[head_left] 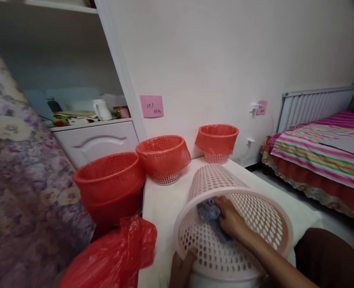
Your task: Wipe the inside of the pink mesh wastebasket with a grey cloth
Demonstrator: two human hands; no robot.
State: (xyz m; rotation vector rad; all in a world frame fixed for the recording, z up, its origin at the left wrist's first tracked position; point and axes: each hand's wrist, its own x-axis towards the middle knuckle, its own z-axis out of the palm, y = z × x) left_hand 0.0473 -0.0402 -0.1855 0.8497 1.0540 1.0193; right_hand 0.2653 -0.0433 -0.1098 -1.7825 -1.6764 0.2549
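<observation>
A pale pink perforated plastic wastebasket (213,182) lies on its side on the white table, its mouth toward me. My left hand (184,264) grips the near rim at the lower left, with the thumb inside and the other fingers mostly hidden. Inside the mouth, my right hand (229,218) is closed on a crumpled grey-blue cloth (210,214), which is against or close to the inner wall; the lower part of the cloth is blurred.
Red-lined wastebaskets (165,156) stand behind, another (217,138) at the back right and one (111,188) at the left. A filled red plastic bag (113,256) lies at the near left. A floral curtain (23,180) hangs left; a bed (321,148) stands right.
</observation>
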